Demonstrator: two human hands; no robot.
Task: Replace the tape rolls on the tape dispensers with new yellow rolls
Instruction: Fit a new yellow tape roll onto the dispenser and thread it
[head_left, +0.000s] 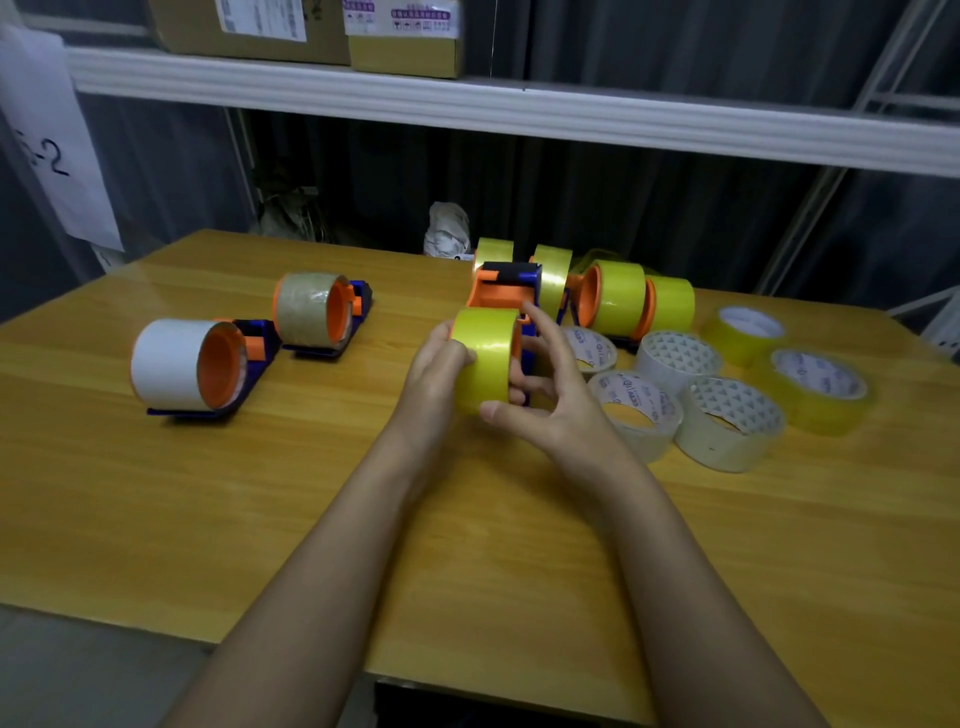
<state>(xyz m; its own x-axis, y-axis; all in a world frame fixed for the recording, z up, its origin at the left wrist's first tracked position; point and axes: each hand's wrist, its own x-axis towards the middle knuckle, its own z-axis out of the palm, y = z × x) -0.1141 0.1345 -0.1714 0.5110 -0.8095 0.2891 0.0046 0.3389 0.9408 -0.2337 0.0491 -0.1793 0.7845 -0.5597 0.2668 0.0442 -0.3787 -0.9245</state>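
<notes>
A yellow tape roll (485, 358) sits on an orange and blue dispenser (506, 291) at the table's middle. My left hand (439, 364) grips the roll from its left side. My right hand (540, 384) holds the roll's right side, thumb under it and fingers spread against the dispenser. To the left stand two dispensers, one with a white roll (174, 364) and one with a brownish roll (304, 306). Behind and to the right stand dispensers loaded with yellow rolls (621, 296).
Loose rolls lie flat at the right: clear or whitish ones (727, 423) and two yellow ones (815, 389). The wooden table (260, 493) has its front edge near me. A white shelf (519, 109) with cardboard boxes runs overhead at the back.
</notes>
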